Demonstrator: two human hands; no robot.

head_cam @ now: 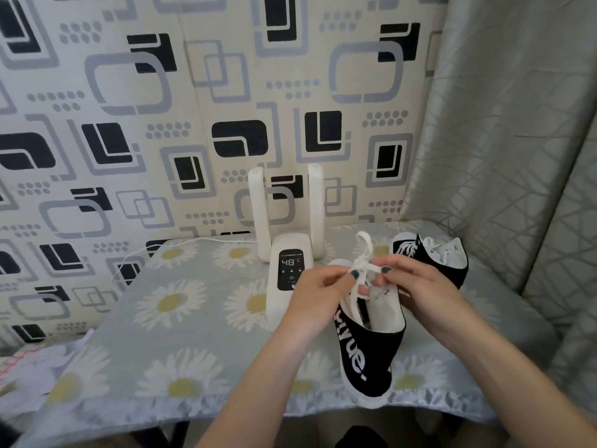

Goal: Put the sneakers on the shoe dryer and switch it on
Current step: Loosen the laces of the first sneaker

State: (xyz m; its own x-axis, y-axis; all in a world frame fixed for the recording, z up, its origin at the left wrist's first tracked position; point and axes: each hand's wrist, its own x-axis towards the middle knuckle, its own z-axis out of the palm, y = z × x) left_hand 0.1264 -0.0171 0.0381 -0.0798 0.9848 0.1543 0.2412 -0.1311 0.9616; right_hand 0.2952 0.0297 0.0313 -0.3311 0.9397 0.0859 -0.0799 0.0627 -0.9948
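A white shoe dryer point(290, 250) stands at the back of the table, its two upright tubes bare and its black panel showing 48 °C. In front of it lies a black high-top sneaker point(368, 354) with white lettering and a white sole, heel toward me. My left hand point(318, 292) and my right hand point(420, 286) hover over its opening, each pinching the white shoelace point(363, 253), which loops upward between them. A second black sneaker point(433, 257) stands behind my right hand, near the curtain.
The table wears a grey cloth with daisies point(174, 302). The dryer's white cord point(155, 250) runs left along the patterned wall. A grey curtain point(504, 130) hangs close on the right. A pale printed cloth point(29, 370) lies at the table's left edge.
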